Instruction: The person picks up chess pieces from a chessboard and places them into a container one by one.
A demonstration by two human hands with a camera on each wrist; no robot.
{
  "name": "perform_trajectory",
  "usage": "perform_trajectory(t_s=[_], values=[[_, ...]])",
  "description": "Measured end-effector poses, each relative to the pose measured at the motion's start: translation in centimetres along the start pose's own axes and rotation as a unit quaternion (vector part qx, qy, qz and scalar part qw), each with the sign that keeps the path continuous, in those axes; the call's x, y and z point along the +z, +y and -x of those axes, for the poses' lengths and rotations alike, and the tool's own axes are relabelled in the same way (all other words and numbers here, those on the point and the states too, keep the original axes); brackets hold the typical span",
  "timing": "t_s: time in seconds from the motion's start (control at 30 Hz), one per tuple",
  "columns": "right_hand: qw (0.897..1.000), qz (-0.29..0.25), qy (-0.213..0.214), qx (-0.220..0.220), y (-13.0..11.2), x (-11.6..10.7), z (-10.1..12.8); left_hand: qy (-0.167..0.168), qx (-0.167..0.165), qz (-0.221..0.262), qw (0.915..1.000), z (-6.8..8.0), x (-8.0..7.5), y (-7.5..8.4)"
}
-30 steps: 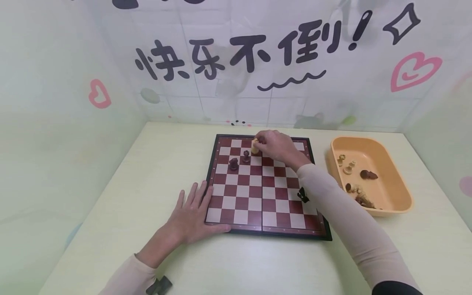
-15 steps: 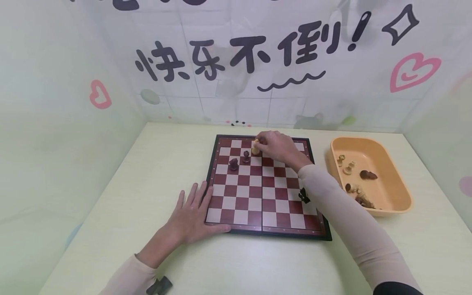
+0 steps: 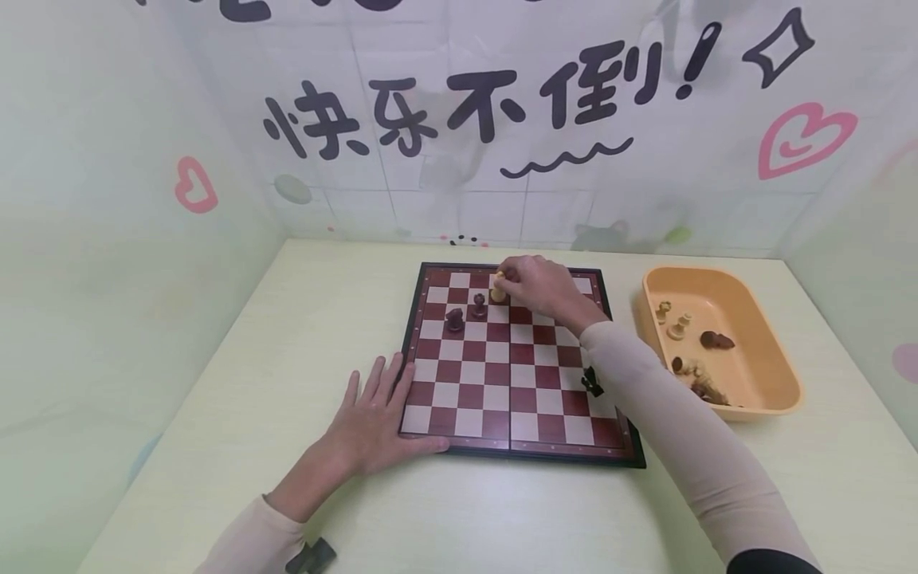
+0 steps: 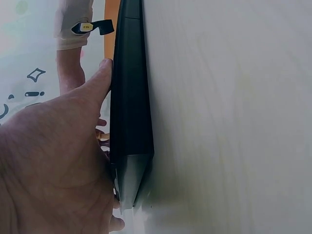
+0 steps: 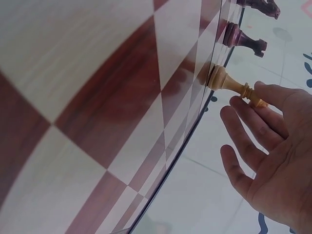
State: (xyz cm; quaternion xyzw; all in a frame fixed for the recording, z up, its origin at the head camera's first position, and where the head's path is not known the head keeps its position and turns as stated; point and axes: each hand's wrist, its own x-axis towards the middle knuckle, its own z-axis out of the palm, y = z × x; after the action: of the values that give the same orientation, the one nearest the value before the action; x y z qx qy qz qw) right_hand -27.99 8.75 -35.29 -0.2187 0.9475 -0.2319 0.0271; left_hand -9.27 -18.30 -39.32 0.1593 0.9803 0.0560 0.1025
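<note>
A red-and-white chessboard [image 3: 516, 375] lies on the pale table. My right hand [image 3: 511, 283] reaches to the far rows and pinches the top of a light chess piece [image 3: 497, 290]. In the right wrist view that piece [image 5: 226, 82] stands with its base on the board [image 5: 97, 112], and my right hand [image 5: 256, 100] holds its head. A dark pawn [image 3: 479, 304] and a dark knight [image 3: 454, 319] stand just left of it. My left hand [image 3: 373, 418] lies flat at the board's near left corner, thumb along the board's black edge [image 4: 129, 97].
An orange tray [image 3: 756, 359] with several light and dark pieces sits to the right of the board. Walls covered in printed sheeting close in the table at the back and on both sides. A black strap clip [image 3: 590, 381] sits on my right sleeve.
</note>
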Motion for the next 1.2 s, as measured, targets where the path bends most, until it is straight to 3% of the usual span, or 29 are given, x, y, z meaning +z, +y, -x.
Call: perform_trajectory(t_s=[0.27,0.83,1.2], values=[[0.999,-0.010,0.036,0.003,-0.2,-0.7,0.2,0.003,0.003,0.005,1.0000,0.0,0.2,0.0],[0.999,-0.001,0.035,0.001,0.1,-1.7,0.9,0.022,0.011,0.017,0.9996,-0.2,0.5,-0.3],[0.999,0.001,0.044,0.002,0.2,-2.8,1.6,0.011,0.006,0.012,0.9999,-0.2,0.2,-0.2]])
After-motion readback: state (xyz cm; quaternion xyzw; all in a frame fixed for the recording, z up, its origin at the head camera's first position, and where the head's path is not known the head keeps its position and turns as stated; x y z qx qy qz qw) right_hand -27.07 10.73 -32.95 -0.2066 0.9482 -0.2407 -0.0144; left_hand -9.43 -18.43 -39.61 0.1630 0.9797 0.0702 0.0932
